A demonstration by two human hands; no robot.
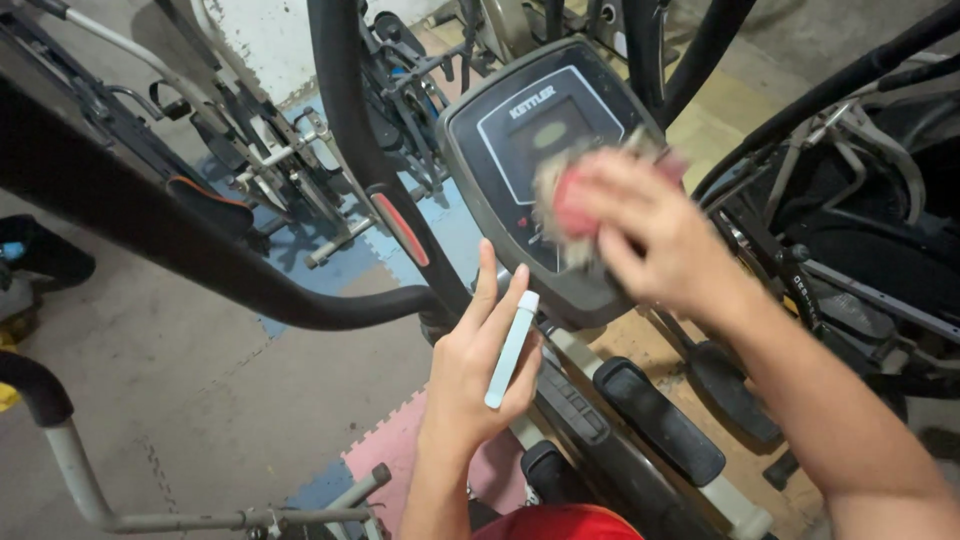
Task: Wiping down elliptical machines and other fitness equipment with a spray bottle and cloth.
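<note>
Fingers [640, 200] of my right hand [655, 235] grip a red rag [572, 205], wiping the console [520, 130]; my left hand [480, 365] clasps a pale tube [512, 348]. Next, probably: reach the console's lower edge.

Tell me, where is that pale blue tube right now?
The pale blue tube lies in the left hand, low in the middle of the head view, just below the exercise machine's console.
</note>
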